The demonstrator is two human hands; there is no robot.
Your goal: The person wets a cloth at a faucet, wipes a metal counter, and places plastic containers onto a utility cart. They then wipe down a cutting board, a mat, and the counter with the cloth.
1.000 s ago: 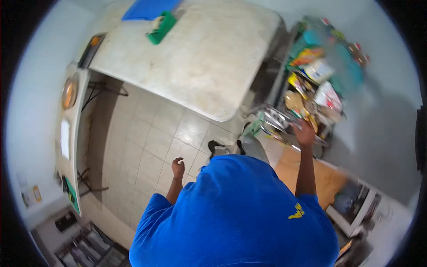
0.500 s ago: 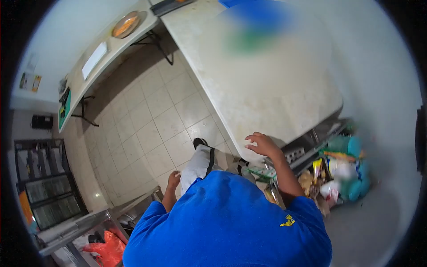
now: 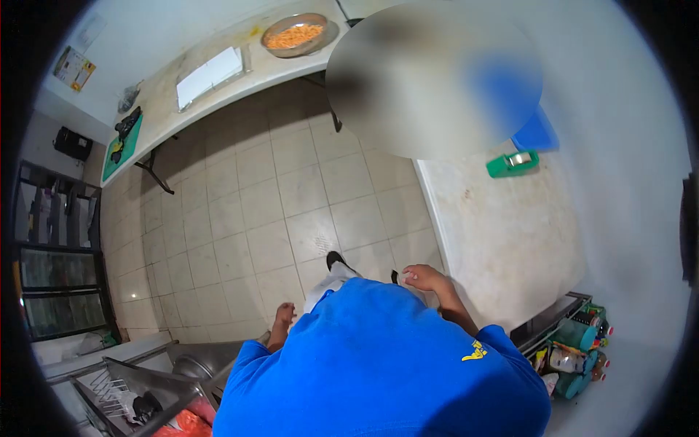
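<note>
My left hand [image 3: 285, 314] hangs at my left side over the tiled floor, fingers loosely bent and slightly apart, with nothing visible in it. Beside my right thigh is my right hand [image 3: 425, 277], its fingers also loosely bent and apart, and I see nothing held. That hand is nearest the edge of the right-hand table [image 3: 502, 240], without visibly touching it. A green tape dispenser [image 3: 512, 164] stands on this table, by a blue object [image 3: 536, 132] partly lost in a blurred patch.
Along the far wall, a long table [image 3: 159, 113] carries a bowl of orange food pieces [image 3: 295, 36], white sheets [image 3: 209, 77] and a green board [image 3: 122, 149]. A metal sink [image 3: 191, 368] lies at lower left. Jars and bottles [image 3: 575, 335] fill a shelf at right.
The view has shifted forward and turned, bringing more of the far table into sight. My right hand has left the table's corner and dropped beside my thigh. My left hand stays low.
</note>
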